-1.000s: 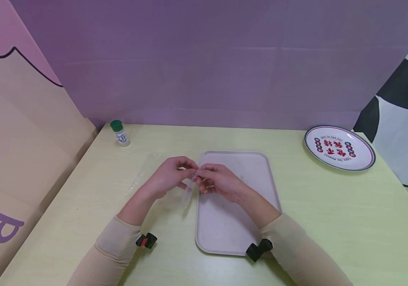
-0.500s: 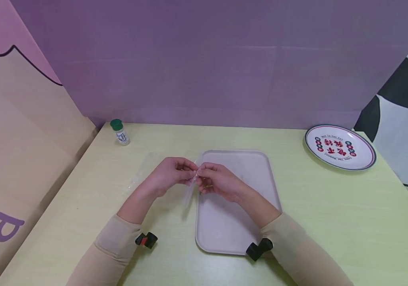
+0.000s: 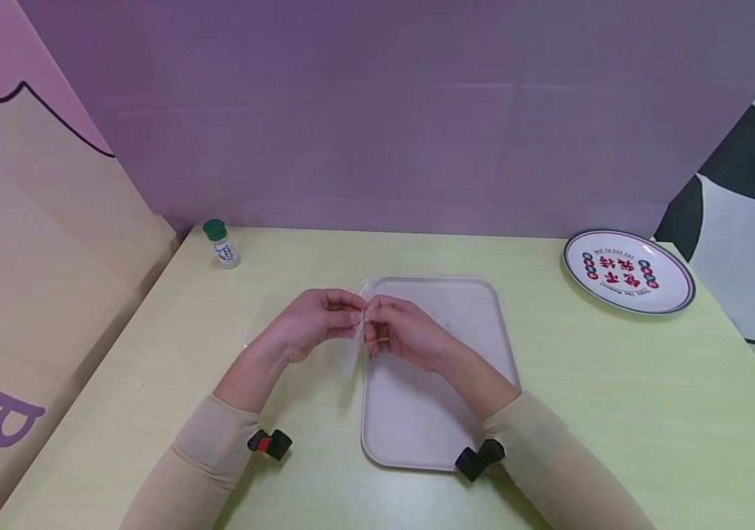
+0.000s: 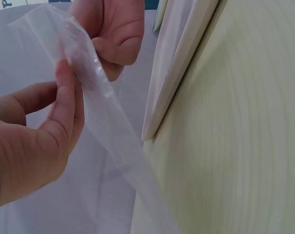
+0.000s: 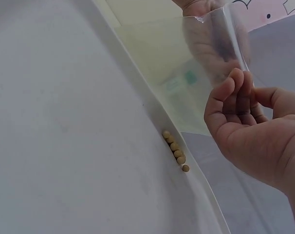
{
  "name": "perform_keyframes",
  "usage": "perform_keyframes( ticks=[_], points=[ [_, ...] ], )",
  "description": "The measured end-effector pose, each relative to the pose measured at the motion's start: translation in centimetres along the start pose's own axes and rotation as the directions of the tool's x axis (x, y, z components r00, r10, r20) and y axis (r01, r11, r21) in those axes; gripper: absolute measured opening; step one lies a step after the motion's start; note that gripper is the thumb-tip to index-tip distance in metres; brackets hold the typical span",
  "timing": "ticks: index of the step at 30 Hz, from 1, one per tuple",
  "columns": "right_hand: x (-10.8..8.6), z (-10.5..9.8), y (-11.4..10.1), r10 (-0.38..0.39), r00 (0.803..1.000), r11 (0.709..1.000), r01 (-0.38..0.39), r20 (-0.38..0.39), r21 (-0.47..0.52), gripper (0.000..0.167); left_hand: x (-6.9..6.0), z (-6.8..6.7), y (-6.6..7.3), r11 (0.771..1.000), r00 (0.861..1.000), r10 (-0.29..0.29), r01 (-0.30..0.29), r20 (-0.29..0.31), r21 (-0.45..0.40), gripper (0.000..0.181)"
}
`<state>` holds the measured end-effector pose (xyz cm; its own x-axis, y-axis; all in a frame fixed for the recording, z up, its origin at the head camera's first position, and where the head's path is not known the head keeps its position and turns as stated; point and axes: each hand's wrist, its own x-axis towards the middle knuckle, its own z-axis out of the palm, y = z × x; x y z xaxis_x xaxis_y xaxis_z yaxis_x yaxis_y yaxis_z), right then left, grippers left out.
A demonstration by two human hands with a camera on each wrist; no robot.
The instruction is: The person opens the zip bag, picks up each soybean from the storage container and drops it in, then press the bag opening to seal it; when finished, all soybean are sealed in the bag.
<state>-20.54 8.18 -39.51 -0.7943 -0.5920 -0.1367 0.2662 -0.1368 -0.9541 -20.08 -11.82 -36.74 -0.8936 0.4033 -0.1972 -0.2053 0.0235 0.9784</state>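
Note:
A clear plastic bag [image 4: 113,122] is held upright between my two hands, over the left edge of the pale tray [image 3: 440,419]. My left hand [image 3: 318,324] pinches the bag's edge between thumb and fingers. Facing it, my right hand [image 3: 410,335] pinches the same edge, with its other fingers curled. Seen from the right wrist, the film [image 5: 157,58] spreads out and the left hand shows through it. Several small tan round beads [image 5: 175,147] lie in a row inside the tray, along its rim, below the right hand.
A small bottle with a green cap [image 3: 215,230] stands at the table's back left. An oval white plate [image 3: 672,291] with red lettering lies at the back right. A purple partition [image 3: 404,125] rises behind the table.
Both hands have shifted slightly, with their fingertips still together on the bag. The bag's upper end now sticks up more plainly above the fingers. Tray, bottle and plate stay put.

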Motion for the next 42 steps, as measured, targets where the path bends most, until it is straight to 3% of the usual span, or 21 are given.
perform_keyframes(
  ticks=[12, 17, 21, 25, 36, 42],
  points=[
    [0.1, 0.0, 0.1, -0.001, 1.0, 0.996, -0.002, 0.027, 0.084, 0.018, -0.2, 0.3, 0.0, 0.998, 0.999, 0.0, 0.002, 0.034, -0.068, 0.028],
    [0.1, 0.0, 0.1, -0.009, 0.999, 0.998, 0.011, -0.037, 0.058, 0.019, -0.3, 0.2, 0.2, 0.996, 0.998, 0.035, -0.031, -0.044, 0.086, 0.028],
    [0.2, -0.2, 0.1, 0.003, 0.996, 1.0, -0.002, -0.086, 0.018, 0.02, -0.4, 0.0, 0.3, 0.971, 0.995, 0.055, -0.034, -0.082, 0.238, 0.027],
    [0.1, -0.2, 0.1, 0.023, 0.991, 1.0, -0.025, -0.131, -0.011, 0.021, -0.4, -0.2, 0.2, 0.947, 0.991, 0.052, -0.01, -0.122, 0.321, 0.027],
    [0.1, -0.5, -0.1, 0.035, 0.982, 0.999, -0.037, -0.185, -0.007, 0.021, -0.5, -0.6, 0.4, 0.933, 0.983, 0.025, 0.043, -0.181, 0.358, 0.025],
    [0.0, -0.7, -0.3, 0.028, 0.98, 0.999, -0.034, -0.197, -0.026, 0.023, -0.5, -1.2, 0.5, 0.924, 0.984, -0.002, 0.069, -0.178, 0.375, 0.022]
  ],
)
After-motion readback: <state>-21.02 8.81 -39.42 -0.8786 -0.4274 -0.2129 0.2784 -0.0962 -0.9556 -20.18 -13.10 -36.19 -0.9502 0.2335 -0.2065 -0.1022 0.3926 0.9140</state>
